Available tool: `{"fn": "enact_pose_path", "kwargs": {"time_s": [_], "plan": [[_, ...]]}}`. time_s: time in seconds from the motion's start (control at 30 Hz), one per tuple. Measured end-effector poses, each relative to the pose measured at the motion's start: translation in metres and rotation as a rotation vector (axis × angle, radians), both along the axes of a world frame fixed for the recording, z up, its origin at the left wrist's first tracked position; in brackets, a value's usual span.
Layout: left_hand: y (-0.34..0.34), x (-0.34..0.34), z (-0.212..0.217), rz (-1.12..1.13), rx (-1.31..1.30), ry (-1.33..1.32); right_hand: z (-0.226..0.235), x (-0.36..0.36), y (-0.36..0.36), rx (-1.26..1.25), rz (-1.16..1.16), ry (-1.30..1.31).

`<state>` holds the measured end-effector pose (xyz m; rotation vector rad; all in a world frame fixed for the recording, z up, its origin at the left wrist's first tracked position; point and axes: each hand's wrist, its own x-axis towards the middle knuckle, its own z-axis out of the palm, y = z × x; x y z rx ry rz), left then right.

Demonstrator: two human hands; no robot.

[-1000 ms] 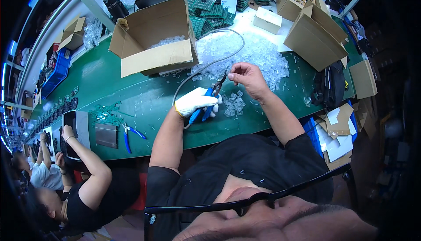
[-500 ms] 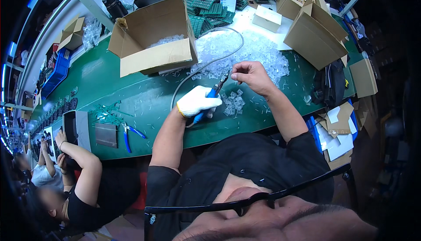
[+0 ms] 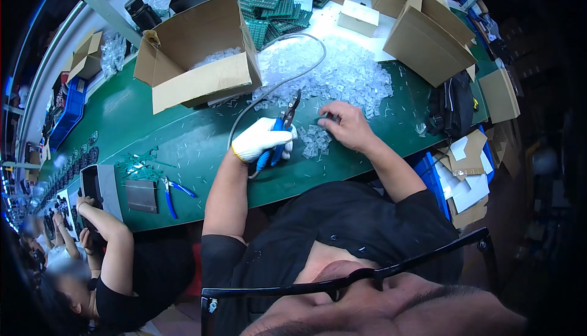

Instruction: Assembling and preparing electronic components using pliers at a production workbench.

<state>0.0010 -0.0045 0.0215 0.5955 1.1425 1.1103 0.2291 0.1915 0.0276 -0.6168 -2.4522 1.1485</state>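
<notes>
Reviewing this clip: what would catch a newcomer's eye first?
The big heap of small clear pieces shines on the green bench, just right of a large open cardboard box. Nearer the person, the white-gloved left hand grips blue-handled pliers, and the bare right hand is beside a smaller cluster of clear pieces.

I'm in what looks like an electronics assembly workshop: a long green-topped workbench (image 3: 116, 134) stretches off to my left, where a co-worker in a black short-sleeved top (image 3: 119, 256) sits with others beyond. On it lie piled green circuit boards (image 3: 281, 9), a heap of small clear plastic pieces (image 3: 348, 73), an open brown cardboard box (image 3: 202, 85) and blue-handled metal pliers (image 3: 169, 200).
</notes>
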Motion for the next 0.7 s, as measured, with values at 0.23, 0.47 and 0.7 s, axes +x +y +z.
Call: {"fn": "enact_pose_path", "kwargs": {"time_s": [0.23, 0.47, 0.7], "plan": [[0.000, 0.000, -0.008, -0.028, 0.033, -0.019, -0.030, -0.023, 0.037, 0.432, -0.036, 0.011], [-0.002, -0.001, -0.012, -0.030, 0.045, -0.027, -0.033, -0.031, 0.040, 0.490, -0.028, -0.012], [0.000, 0.001, -0.004, -0.029, 0.014, 0.000, -0.039, -0.030, 0.048, 0.068, -0.144, 0.167]]}}
